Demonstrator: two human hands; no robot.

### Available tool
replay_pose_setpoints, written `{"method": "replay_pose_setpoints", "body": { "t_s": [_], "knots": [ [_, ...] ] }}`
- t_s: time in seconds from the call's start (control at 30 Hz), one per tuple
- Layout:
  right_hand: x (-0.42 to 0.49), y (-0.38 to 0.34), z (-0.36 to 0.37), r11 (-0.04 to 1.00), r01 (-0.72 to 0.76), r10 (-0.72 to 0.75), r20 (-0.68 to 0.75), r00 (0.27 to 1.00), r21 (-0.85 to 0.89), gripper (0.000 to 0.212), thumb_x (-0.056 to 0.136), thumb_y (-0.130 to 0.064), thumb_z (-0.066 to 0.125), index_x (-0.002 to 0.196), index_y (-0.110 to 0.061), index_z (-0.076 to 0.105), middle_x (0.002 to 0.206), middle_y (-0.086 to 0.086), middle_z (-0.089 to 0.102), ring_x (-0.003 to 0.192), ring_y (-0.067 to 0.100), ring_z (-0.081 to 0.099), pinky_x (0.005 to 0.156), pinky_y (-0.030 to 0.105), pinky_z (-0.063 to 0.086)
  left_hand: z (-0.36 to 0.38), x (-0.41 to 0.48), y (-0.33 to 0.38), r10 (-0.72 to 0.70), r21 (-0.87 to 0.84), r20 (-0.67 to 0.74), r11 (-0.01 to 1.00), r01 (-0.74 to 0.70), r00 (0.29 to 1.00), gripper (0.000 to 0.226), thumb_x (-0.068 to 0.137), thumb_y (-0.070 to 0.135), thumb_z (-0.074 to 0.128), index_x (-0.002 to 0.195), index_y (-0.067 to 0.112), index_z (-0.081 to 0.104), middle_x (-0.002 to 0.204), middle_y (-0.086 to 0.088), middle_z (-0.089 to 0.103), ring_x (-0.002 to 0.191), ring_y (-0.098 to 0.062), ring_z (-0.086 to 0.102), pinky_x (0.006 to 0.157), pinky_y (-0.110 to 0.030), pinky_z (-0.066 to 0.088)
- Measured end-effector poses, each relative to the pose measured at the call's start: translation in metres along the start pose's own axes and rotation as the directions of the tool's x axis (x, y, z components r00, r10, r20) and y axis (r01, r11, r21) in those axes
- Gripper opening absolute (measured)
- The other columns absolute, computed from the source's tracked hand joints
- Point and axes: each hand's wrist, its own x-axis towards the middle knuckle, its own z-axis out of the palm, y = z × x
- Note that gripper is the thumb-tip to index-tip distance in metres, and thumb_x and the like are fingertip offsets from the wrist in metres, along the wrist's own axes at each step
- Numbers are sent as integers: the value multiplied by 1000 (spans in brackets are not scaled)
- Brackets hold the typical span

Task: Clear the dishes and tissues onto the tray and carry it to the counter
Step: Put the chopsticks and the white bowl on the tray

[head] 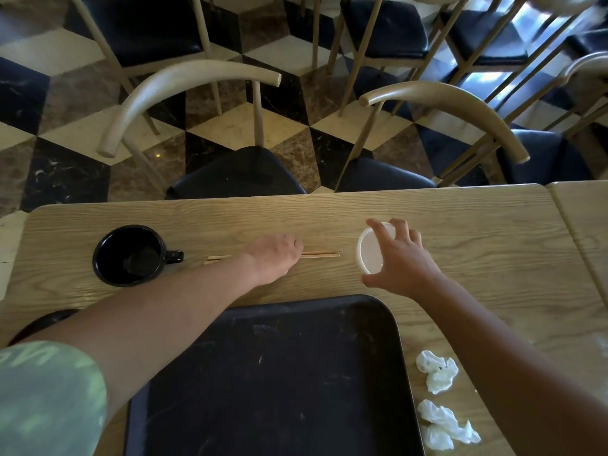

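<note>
A black tray lies on the wooden table right in front of me, with nothing on it. Beyond it lie wooden chopsticks, and my left hand rests on their middle with its fingers curled over them. To the right, my right hand has its fingers spread around a small white bowl that is tilted on the table. A black mug stands at the far left. Crumpled white tissues and more tissues lie right of the tray.
Two wooden chairs with dark seats are pushed in at the table's far edge. A second table adjoins on the right. A dark dish edge peeks out under my left arm. The floor beyond is patterned tile.
</note>
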Motion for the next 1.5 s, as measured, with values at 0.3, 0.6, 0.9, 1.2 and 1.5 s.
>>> {"method": "replay_pose_setpoints", "body": {
  "t_s": [0.3,0.6,0.9,1.2,1.5],
  "knots": [
    [-49,1,-1,998,-16,18,-27,999,53,116,63,-53,85,150,-41,10,155,5,17,140,38,25,101,59,47,-7,-13,11,-42,-116,-95,993,31,995,15,89,11,60,104,11,59,88,-5,59,69,-16,53,55,-26,44],
    [-110,17,4,992,-6,11,-33,999,124,116,61,-54,84,150,-42,11,155,3,15,140,38,24,100,59,47,-12,-63,70,-105,-177,-189,982,71,976,20,83,5,61,103,7,63,88,-7,62,66,-19,52,54,-27,41],
    [-152,13,46,975,25,-40,65,997,219,114,62,-55,81,150,-42,8,153,1,15,139,35,24,104,53,45,18,-120,118,-163,-69,-30,985,160,986,24,89,14,58,113,11,56,103,-7,60,86,-24,61,62,-34,51],
    [-153,3,77,981,21,-39,90,995,194,114,62,-59,78,150,-43,6,153,0,13,138,33,25,100,51,47,32,-118,105,-136,35,54,990,134,989,34,90,21,66,121,12,54,111,-7,58,95,-22,59,71,-34,56],
    [-132,-14,82,993,24,-33,73,997,117,117,62,-59,78,152,-41,5,155,4,13,137,33,26,98,54,48,40,-116,86,-78,51,-34,996,80,996,30,87,-1,59,115,8,62,107,-9,63,92,-25,60,74,-35,54]
  ]
}}
